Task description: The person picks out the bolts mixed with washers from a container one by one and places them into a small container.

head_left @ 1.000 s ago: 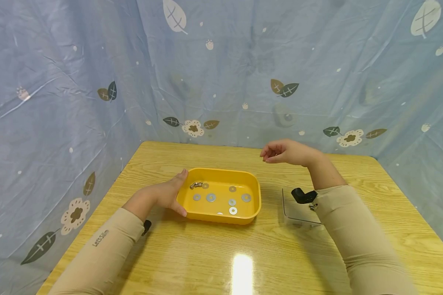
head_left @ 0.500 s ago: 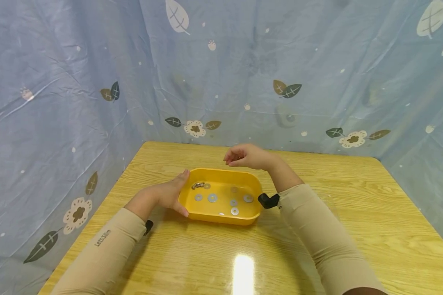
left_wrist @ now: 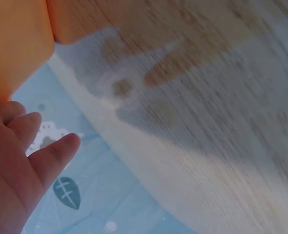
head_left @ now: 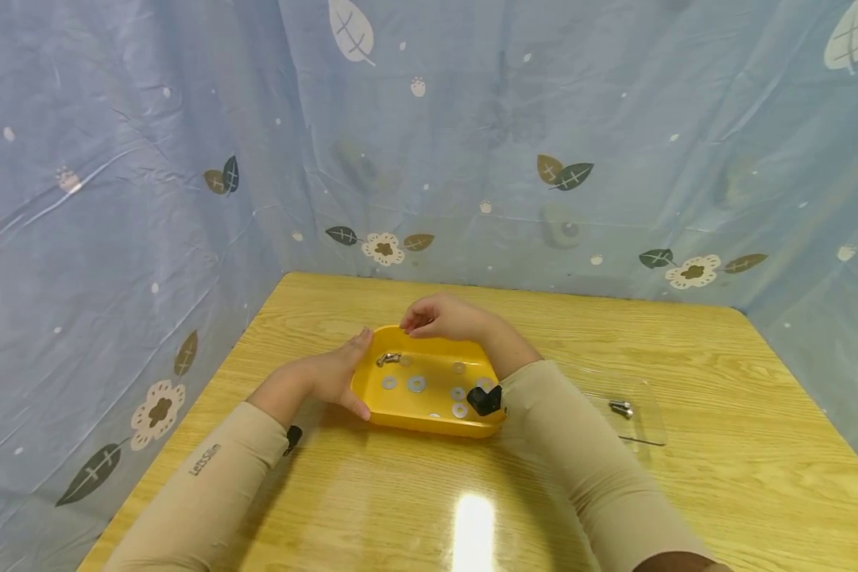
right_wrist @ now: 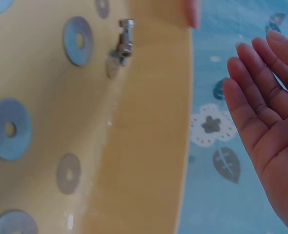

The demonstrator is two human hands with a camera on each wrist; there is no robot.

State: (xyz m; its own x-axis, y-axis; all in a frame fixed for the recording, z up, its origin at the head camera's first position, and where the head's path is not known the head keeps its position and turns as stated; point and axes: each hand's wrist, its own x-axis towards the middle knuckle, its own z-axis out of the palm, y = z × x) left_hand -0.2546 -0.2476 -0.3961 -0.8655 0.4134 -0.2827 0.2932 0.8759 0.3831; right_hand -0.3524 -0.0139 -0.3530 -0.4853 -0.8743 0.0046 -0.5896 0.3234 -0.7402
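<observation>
- Sitting on the table: one yellow tray.
- Eight washers are lying inside, one mostly hidden; bolts are clustering far left, count unclear.
- Left hand is gripping the tray's left end, thumb and fingers spread.
- Right hand is hanging half open over the far rim, fingers loosely bent.
- One clear box is standing right, showing two bolts.

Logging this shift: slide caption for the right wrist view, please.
Right hand near the rim of a yellow tray holding flat washers and metal bolts.
</observation>
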